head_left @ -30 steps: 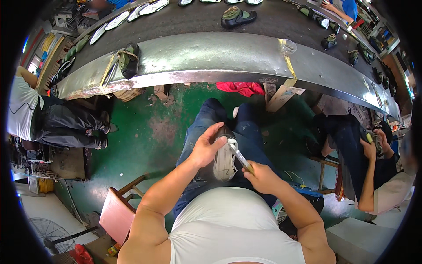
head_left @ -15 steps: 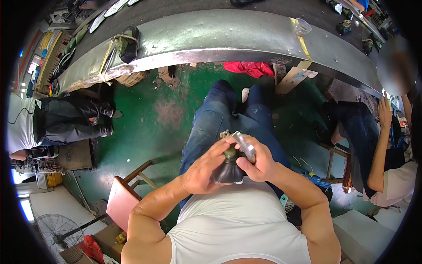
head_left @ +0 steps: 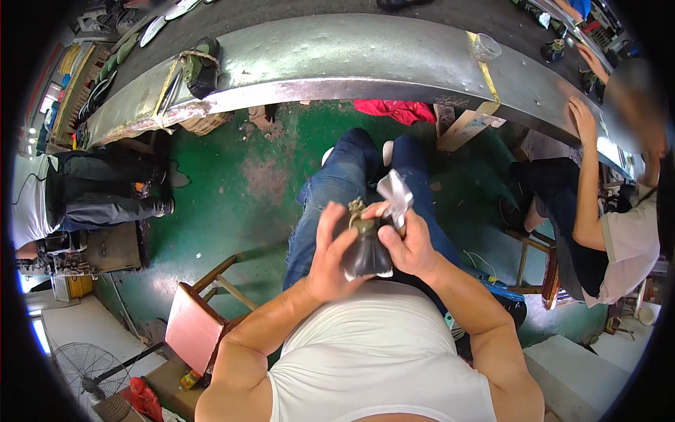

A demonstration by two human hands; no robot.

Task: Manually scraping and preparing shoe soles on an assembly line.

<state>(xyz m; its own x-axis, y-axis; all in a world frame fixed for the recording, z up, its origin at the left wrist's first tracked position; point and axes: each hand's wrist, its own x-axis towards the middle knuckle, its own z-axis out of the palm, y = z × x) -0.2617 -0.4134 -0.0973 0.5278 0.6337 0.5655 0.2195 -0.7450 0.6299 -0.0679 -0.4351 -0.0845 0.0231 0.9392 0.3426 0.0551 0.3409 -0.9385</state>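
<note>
A black and dark-green shoe [head_left: 368, 254] is upright over my lap, its rounded black toe toward me and gathered greenish cloth or cord at its far end. My left hand [head_left: 329, 257] is open beside its left side, fingers spread and slightly blurred; I cannot tell if the palm touches it. My right hand [head_left: 410, 246] is closed around a shiny silver metal tool [head_left: 396, 193], whose wide, bright end points up and away; its exact kind is unclear. The right thumb and fingertips rest against the shoe's right side.
A metal-edged workbench [head_left: 337, 60] curves across the far side, bearing a similar tied shoe [head_left: 202, 68] and a clear plastic cup [head_left: 486, 47]. A pink-seated stool [head_left: 193, 327] stands left. A co-worker [head_left: 626, 232] sits at right; another person [head_left: 91, 190] is at left. Red cloth [head_left: 397, 110] lies under the bench.
My left hand has opened and drawn away from the shoe's left side. The metal tool has swung upward in my right hand. The co-worker at right has moved an arm onto the bench.
</note>
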